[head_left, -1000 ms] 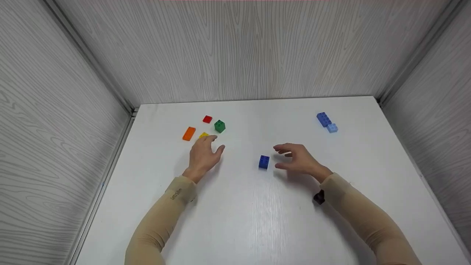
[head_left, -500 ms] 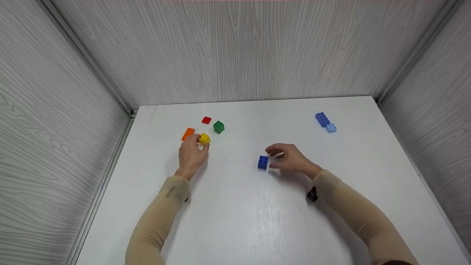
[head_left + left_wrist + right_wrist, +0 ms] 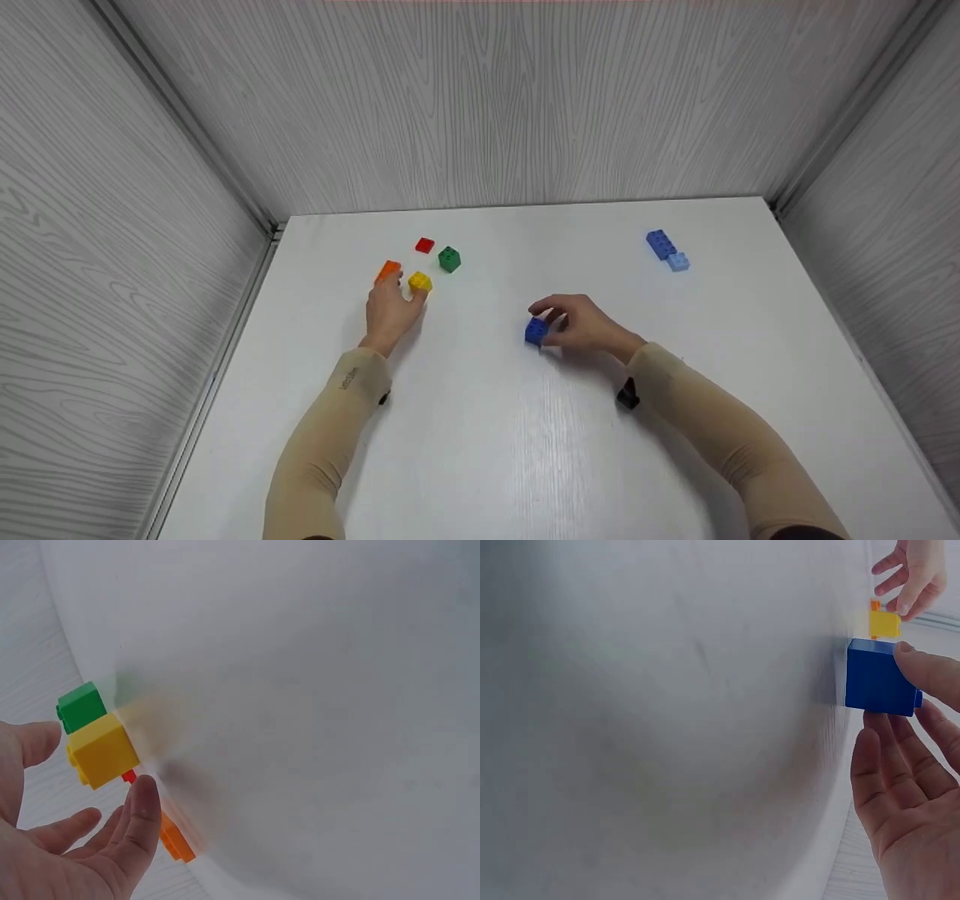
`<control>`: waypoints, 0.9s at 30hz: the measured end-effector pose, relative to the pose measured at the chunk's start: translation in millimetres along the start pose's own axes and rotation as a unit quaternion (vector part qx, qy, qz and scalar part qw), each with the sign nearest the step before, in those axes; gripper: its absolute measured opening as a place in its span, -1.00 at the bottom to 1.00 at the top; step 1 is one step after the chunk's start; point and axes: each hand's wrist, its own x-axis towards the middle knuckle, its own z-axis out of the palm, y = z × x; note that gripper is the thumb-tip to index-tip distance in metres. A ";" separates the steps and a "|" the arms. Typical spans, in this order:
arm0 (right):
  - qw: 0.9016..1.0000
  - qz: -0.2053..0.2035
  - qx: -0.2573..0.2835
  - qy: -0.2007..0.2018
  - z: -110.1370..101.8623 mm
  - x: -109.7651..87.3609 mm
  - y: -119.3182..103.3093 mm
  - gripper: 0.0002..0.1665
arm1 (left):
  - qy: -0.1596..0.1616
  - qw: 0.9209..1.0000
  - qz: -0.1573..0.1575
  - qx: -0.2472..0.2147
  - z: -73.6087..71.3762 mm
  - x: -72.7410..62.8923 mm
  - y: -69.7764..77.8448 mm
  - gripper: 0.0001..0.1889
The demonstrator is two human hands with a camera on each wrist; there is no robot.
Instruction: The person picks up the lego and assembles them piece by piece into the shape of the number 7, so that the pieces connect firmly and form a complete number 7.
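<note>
In the head view my left hand (image 3: 388, 313) is spread around a yellow brick (image 3: 420, 282) at the table's left. The left wrist view has a gap between its thumb and the yellow brick (image 3: 103, 751), the fingers on the other side. Behind the fingertips lies an orange brick (image 3: 388, 271), partly covered. Near the table's middle my right hand (image 3: 586, 324) pinches a dark blue brick (image 3: 535, 331). Its thumb presses the blue brick (image 3: 877, 679) in the right wrist view, with curled fingers across from it.
A green brick (image 3: 449, 259) and a flat red brick (image 3: 424, 245) lie beyond the yellow one. At the far right, a long blue brick (image 3: 661, 244) sits against a light blue brick (image 3: 678, 261). Grained panels (image 3: 480, 105) wall the white table (image 3: 480, 450) at back and sides.
My left hand has moved left to the yellow brick, its fingers now in front of the orange one. My right hand has moved left onto the dark blue brick, which has turned slightly.
</note>
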 end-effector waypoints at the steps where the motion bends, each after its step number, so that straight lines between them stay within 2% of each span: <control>1: 1.000 0.000 -0.004 0.001 0.4 0.3 -0.7 -0.30 | -0.004 1.000 -0.003 -0.004 0.5 0.7 0.1 -0.32; 8: 1.000 0.011 -0.009 0.019 3.5 0.8 -0.3 -0.46 | -0.024 0.999 -0.018 -0.015 2.9 3.5 3.4 -0.40; 18: 0.998 0.053 0.005 0.023 7.1 0.1 0.2 -0.50 | -0.010 0.999 -0.023 -0.033 4.8 8.2 2.6 -0.51; 27: 0.998 0.057 -0.002 0.029 8.5 -0.3 2.7 -0.54 | -0.014 0.997 -0.042 -0.063 7.2 11.9 2.6 -0.58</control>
